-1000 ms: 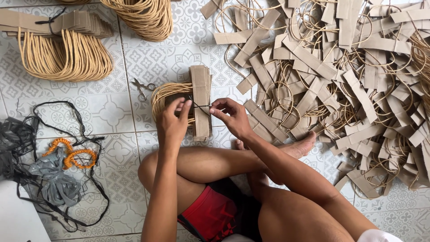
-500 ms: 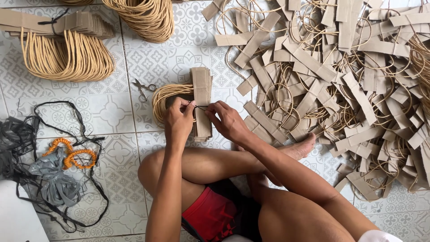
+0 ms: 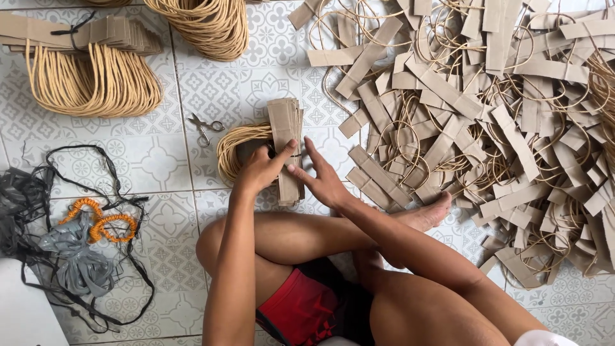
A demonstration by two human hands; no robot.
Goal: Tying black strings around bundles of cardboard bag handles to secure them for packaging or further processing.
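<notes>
A stack of brown paper-bag handle strips (image 3: 286,125) with tan cord loops (image 3: 238,140) lies on the tiled floor in front of my crossed legs. My left hand (image 3: 261,168) grips the stack's near part, thumb on top. My right hand (image 3: 318,176) rests beside it with fingers stretched flat, fingertips touching the stack's right edge. A thin dark string seems to run across the stack between my hands; it is too small to tell more.
A big loose heap of brown strips with cords (image 3: 487,109) fills the right. Tied bundles lie at the top left (image 3: 90,61) and top middle (image 3: 208,25). Small scissors (image 3: 204,127) lie left of the stack. Black strings, orange loops and a grey bag (image 3: 77,250) sit at the left.
Both hands have dropped lower on the stack. The right hand has let go of the dark string it was pinching and now lies flat.
</notes>
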